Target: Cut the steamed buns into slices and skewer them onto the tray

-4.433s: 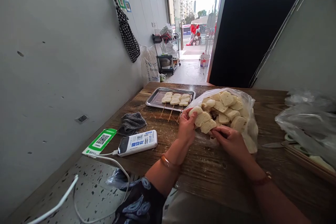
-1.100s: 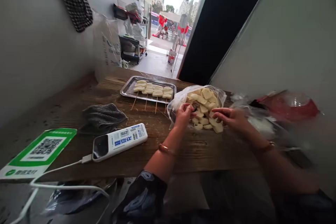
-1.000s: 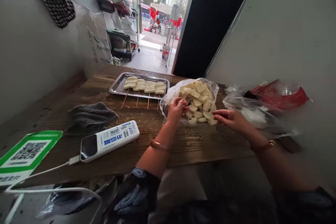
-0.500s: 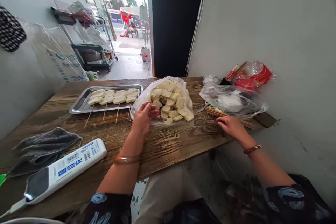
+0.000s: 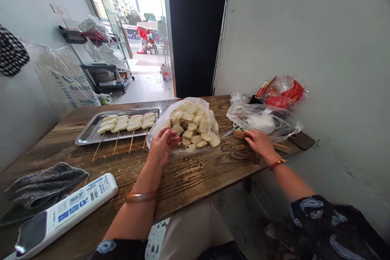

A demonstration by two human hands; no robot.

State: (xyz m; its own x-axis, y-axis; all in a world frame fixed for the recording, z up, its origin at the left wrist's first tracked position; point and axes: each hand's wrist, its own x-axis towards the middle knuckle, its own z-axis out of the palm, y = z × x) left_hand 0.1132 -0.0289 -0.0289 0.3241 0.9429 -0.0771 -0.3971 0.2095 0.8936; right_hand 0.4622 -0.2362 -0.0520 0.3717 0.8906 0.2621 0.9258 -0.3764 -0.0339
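My left hand [image 5: 161, 144] is at the left front edge of a clear plastic bag [image 5: 161, 124], its fingers loosely curled and apart with nothing seen in them. Whitish food slices [image 5: 195, 124], cut thick, are piled in the bag's mouth. My right hand [image 5: 260, 144] reaches over a bundle of wooden skewers [image 5: 282, 147]; its fingertips touch the bundle, thumb and fingers still apart. On the left, a metal tray [image 5: 82, 136] bears several skewered slices [image 5: 134, 123], whose sticks jut over the front rim.
A knife-like blade [image 5: 228, 133] lies beside the skewers. Behind them are a clear bag [image 5: 265, 120] and red packaging [image 5: 286, 95]. Front left are a grey cloth [image 5: 48, 183] and a white device with blue lettering [image 5: 82, 203]. The wooden table [image 5: 195, 174] meets the wall at right.
My right hand has moved forward and left onto the skewers. My left hand stays by the bag's edge. The whole view has tilted up slightly and shifted right.
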